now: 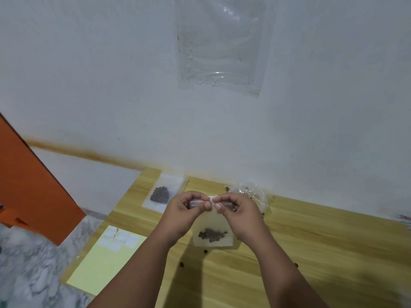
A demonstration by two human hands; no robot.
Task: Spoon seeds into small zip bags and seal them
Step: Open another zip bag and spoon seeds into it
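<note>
A: What are the hands doing?
B: The left hand [189, 207] and right hand [235, 207] both pinch the bag's [213, 227] top strip.
A: And the seeds [212, 234]?
B: Below the fingers, at the bag's bottom, above the table [311, 252].

Tabletop [329, 247] open at right; filled bag [161, 194], crumpled plastic [250, 192] and wall [111, 85] block ahead.

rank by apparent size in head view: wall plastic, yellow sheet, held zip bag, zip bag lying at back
1. wall plastic
2. yellow sheet
3. held zip bag and lying zip bag: look alike, held one nearer, unranked
</note>
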